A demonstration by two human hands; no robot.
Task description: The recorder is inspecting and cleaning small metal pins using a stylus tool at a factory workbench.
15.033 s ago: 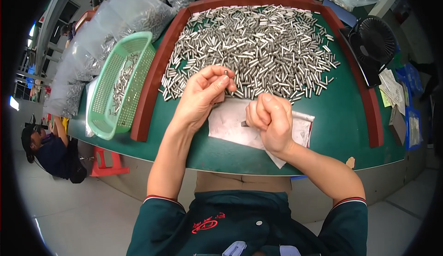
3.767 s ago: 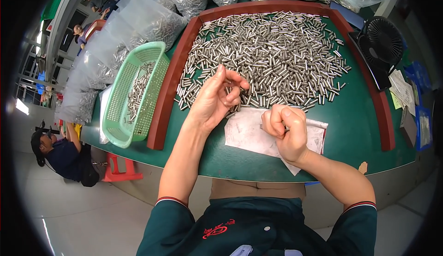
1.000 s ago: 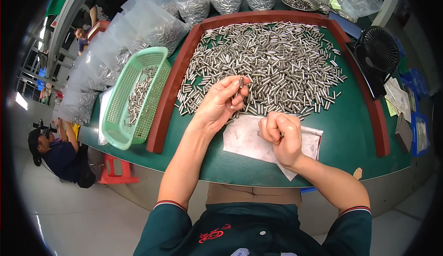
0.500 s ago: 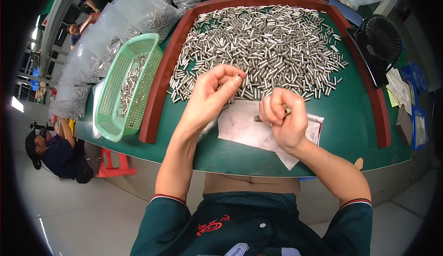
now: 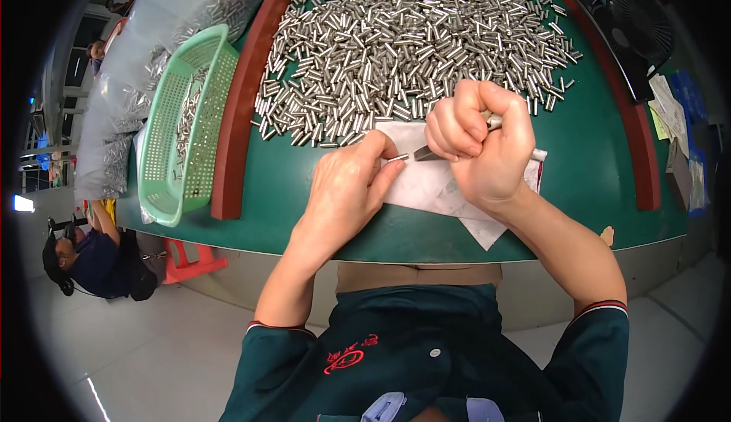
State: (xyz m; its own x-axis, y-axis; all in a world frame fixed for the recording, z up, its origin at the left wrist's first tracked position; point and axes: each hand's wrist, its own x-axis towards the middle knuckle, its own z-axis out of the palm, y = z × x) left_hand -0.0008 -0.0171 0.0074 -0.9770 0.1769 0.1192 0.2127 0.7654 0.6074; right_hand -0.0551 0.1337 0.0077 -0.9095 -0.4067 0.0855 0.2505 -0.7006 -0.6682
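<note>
Between the thumb and fingers of my left hand point(image 5: 339, 190) is a short metal pin point(image 5: 399, 158), its bright end pointing right. My right hand point(image 5: 491, 144) is closed around a small tool with a flat, dark grey blade point(image 5: 427, 153); the butt of its light handle shows at the top of the fist. The blade tip lies just right of the pin's end, with a slight gap in the picture. Beneath both hands a stained white cloth point(image 5: 422, 192) covers part of the green table point(image 5: 590, 194). Beyond them spreads a heap of similar loose metal pins point(image 5: 419, 49).
A dark red wooden frame point(image 5: 241, 117) borders the heap. To its left stand a green perforated basket point(image 5: 156, 171) holding pins and clear bags point(image 5: 152, 64) of pins. A black fan point(image 5: 636, 22) is at the right. Another person point(image 5: 99, 262) sits far left by a red stool point(image 5: 190, 261).
My view has shifted, so the heap sits higher in the picture. My left hand has come down over the cloth, making its pin visible. The right fist has risen, bringing the blade near the pin.
</note>
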